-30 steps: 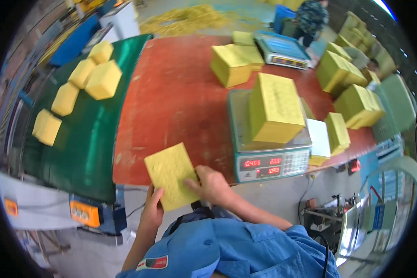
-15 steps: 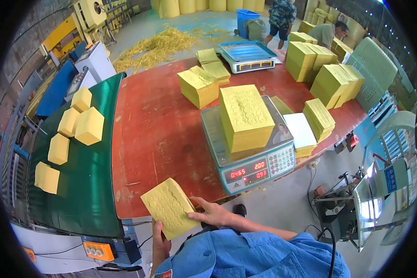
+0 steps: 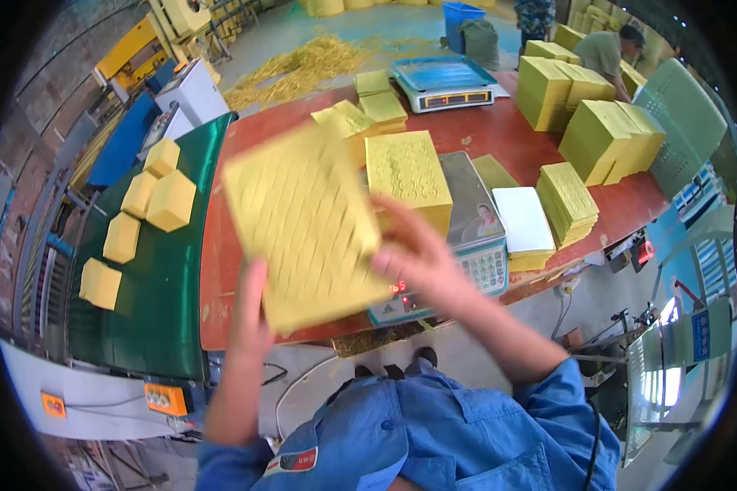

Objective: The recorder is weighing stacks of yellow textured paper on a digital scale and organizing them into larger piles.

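Observation:
A thick stack of yellow paper, its face covered with rows of curved cuts, is held up close in front of me and blurred by motion. My left hand grips its lower left edge. At the right edge is my right hand, thumb on the face and the other fingers partly hidden. Behind the held stack, a taller block of yellow embossed paper rests on a digital scale with a lit red display. My right hand and the held stack cover part of the scale.
Several yellow paper blocks lie on a green conveyor belt at left. The red table also carries a second scale, paper stacks and a white-topped pile. A co-worker bends at the far right.
Both hands have lifted the yellow paper stack from near my body up and forward over the table. It now partly hides the scale. My view has shifted slightly.

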`<state>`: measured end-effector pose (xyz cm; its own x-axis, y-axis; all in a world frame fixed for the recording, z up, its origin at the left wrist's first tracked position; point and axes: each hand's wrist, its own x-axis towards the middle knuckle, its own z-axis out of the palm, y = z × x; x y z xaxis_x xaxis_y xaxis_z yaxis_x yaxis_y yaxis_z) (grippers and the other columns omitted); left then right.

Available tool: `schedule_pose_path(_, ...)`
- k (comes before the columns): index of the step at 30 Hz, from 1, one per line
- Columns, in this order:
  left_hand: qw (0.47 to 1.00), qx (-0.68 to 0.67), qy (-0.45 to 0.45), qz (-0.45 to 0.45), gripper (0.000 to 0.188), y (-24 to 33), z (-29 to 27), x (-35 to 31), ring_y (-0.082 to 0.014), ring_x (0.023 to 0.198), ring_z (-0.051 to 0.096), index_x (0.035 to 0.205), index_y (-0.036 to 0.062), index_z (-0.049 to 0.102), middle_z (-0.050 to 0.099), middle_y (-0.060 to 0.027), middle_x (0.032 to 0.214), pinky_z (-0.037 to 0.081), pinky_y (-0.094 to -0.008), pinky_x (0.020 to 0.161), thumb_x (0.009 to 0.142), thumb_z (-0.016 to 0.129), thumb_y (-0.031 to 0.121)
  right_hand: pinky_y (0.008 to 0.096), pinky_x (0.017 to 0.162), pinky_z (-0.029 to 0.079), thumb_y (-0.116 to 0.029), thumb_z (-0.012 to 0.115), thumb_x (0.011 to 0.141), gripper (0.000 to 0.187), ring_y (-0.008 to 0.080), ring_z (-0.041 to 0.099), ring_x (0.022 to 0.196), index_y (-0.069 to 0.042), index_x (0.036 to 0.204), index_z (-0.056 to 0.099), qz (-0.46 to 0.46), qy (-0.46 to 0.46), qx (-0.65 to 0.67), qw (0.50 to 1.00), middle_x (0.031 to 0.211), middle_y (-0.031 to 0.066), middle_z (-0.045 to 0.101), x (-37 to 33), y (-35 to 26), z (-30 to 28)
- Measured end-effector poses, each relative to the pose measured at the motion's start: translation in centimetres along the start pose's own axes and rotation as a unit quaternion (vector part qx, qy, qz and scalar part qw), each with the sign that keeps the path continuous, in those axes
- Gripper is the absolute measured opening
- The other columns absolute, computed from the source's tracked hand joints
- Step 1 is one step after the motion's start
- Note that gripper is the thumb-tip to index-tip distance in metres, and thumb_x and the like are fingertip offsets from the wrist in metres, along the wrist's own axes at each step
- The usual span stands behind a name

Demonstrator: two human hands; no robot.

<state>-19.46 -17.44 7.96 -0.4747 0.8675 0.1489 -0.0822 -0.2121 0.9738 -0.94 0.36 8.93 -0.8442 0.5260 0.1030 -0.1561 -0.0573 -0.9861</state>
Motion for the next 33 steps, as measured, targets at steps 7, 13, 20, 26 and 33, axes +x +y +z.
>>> schedule_pose_path(7,0.984,0.067,-0.107,-0.129,0.079,3.7,6.4,15.8,-0.0189,0.099,0.063,0.141,0.0085,0.049,0.060,-0.0106,0.127,0.055,-0.0375,0.076,0.092,0.045,0.070,0.0415,0.096,0.045,-0.054,0.059,0.093,0.069,0.0246,0.055,0.118,-0.008,0.143,0.046,0.034,0.114,0.021,0.993,0.131,0.0109,0.058,6.5,-5.7,-8.5)
schedule_pose_path(13,0.977,0.095,-0.111,-0.156,0.085,1.0,8.1,18.3,-0.0221,0.101,0.062,0.142,0.0098,0.048,0.059,-0.0109,0.127,0.055,-0.0427,0.075,0.088,0.044,0.076,0.0422,0.089,0.048,-0.059,0.061,0.090,0.074,0.0240,0.056,0.100,-0.009,0.142,0.047,0.075,0.122,0.025,0.989,0.121,0.0110,0.056,7.2,-3.1,-11.9)
schedule_pose_path(20,0.975,0.098,-0.090,-0.176,0.082,0.7,8.4,17.8,-0.0241,0.101,0.062,0.141,0.0106,0.049,0.060,-0.0113,0.125,0.054,-0.0452,0.080,0.089,0.045,0.074,0.0427,0.091,0.048,-0.060,0.060,0.089,0.076,0.0248,0.056,0.100,-0.007,0.142,0.047,0.084,0.116,0.015,0.990,0.120,0.0119,0.055,7.0,-3.1,-12.2)
schedule_pose_path(26,0.979,0.106,-0.077,-0.154,0.076,0.2,8.6,17.7,-0.0148,0.089,0.059,0.133,0.0122,0.056,0.063,-0.0055,0.112,0.050,-0.0346,0.073,0.090,0.045,0.074,0.0396,0.088,0.050,-0.057,0.055,0.095,0.066,0.0229,0.061,0.104,-0.008,0.139,0.050,0.090,0.119,-0.014,0.989,0.125,0.0097,0.061,6.6,-3.3,-12.5)
schedule_pose_path(33,0.981,0.121,-0.048,-0.147,0.072,-0.5,8.4,18.0,-0.0097,0.080,0.054,0.127,0.0142,0.060,0.064,-0.0020,0.103,0.046,-0.0294,0.071,0.091,0.043,0.074,0.0404,0.093,0.048,-0.063,0.054,0.092,0.080,0.0266,0.059,0.106,-0.004,0.145,0.046,0.082,0.123,-0.079,0.986,0.130,0.0141,0.056,6.8,-2.7,-12.8)
